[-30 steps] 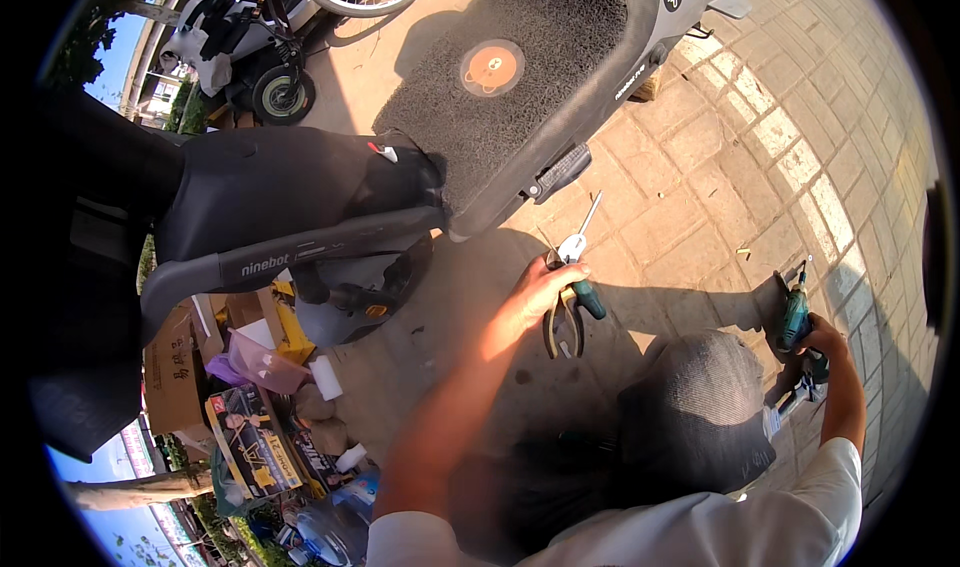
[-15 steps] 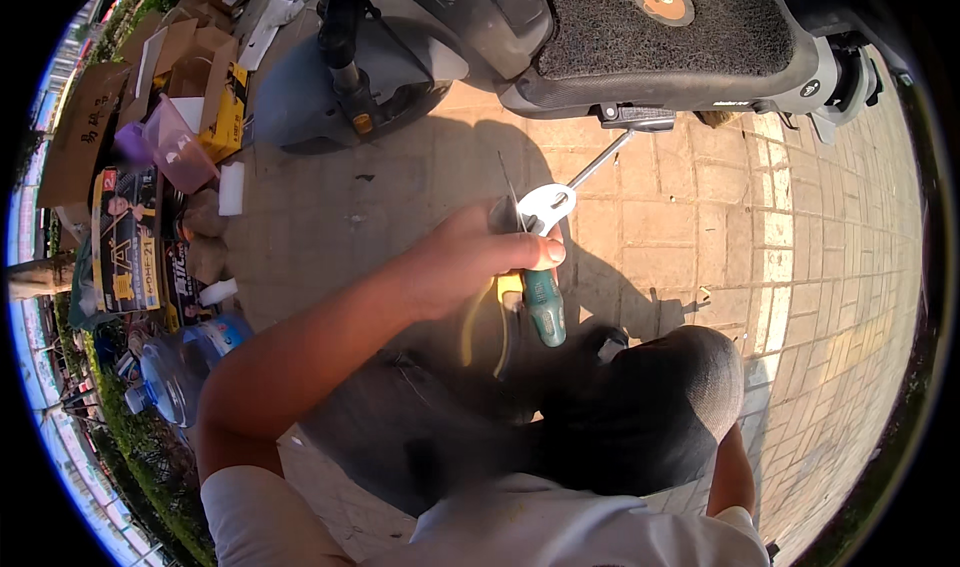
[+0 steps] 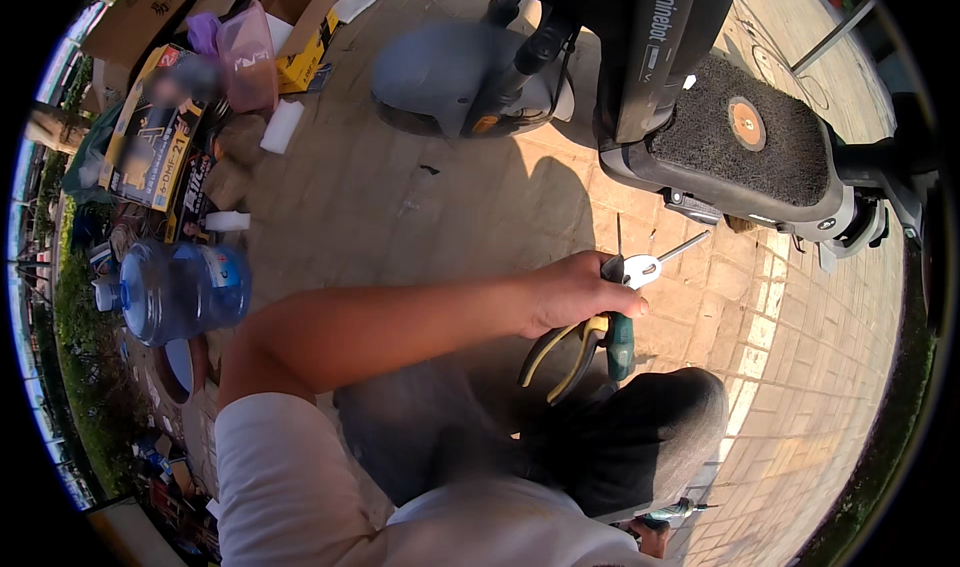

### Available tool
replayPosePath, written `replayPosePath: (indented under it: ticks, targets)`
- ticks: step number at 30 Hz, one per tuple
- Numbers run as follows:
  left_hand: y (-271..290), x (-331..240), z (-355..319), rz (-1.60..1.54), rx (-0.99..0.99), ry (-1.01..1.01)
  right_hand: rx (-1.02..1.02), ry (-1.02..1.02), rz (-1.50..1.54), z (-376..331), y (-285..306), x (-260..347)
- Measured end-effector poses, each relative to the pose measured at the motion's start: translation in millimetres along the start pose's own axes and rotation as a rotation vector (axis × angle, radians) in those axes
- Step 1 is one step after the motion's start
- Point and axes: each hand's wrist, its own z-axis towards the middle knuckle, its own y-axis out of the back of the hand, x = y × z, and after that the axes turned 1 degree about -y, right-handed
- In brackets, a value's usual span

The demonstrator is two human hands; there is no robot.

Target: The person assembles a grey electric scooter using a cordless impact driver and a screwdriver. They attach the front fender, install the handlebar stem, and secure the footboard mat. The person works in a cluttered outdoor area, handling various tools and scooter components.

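My left hand is closed around a bundle of hand tools, held above the paving over my bent knee. In it are pliers with yellow-and-black handles and a screwdriver with a green handle. A white slotted piece and a thin dark blade stick out past the fingers. Low at the bottom edge, partly hidden by my leg, my right hand grips a green tool with a thin dark tip; its exact kind is unclear. Ahead stands a black electric scooter with a matted footboard.
On the left lie a blue water jug, a yellow-and-black carton, a pink plastic bin, an open cardboard box and white foam blocks. The scooter's grey front fender stands beyond the paving.
My view has shifted, so the scooter sits farther right. My left hand, with its tools, has moved right, and the screwdriver tip no longer overlaps the scooter's underside. My right hand has come into view.
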Motion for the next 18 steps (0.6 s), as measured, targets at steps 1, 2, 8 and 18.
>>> replayPosePath:
  ticks: [1,2,8,18]
  targets:
    - [1.0,1.4,3.6,0.0,-0.003,0.003,-0.009,-0.006,0.0,-6.3,-1.3,-1.3]
    - [2.9,3.6,9.4,0.009,0.018,-0.017,-0.017,-0.009,0.0,-11.0,-3.2,-0.3]
    - [3.4,-0.2,19.0,-0.097,0.084,-0.037,-0.025,0.032,-0.019,-9.0,-27.6,36.7]
    - [6.8,-15.3,-21.7,-0.121,0.036,-0.068,0.044,0.176,-0.085,18.0,-52.0,104.2]
